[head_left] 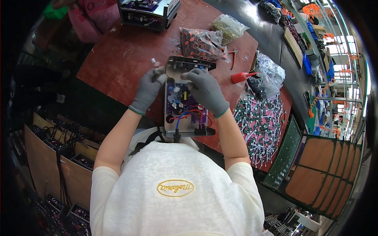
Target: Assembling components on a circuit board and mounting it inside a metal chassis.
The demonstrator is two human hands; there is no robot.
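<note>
Open electronics chassis (pixel 173 70), metal, fitted with a purple circuit board (pixel 177 96): set at the centre of the frame on a red-brown counter (pixel 118 59). Red and blue wires (pixel 184 113): looped over the board's lower end. Left hand (pixel 149 88), grey-gloved: fingers bent at the chassis's upper left edge; whether anything is pinched cannot be told. Right hand (pixel 208 88), likewise gloved: fingers curled over the board's upper right part; fingertip contents cannot be made out. Step, as judged: two-handed fitting or adjusting at the chassis's upper end. Next move, as judged: a steadied chassis and fine fingertip control, clear of board components, are called for. Beyond, upper centre: bagged black-and-orange rings (pixel 199 44). Right of centre: red squeeze bottle (pixel 238 77), heaped white-wired connectors (pixel 260 126).
</note>
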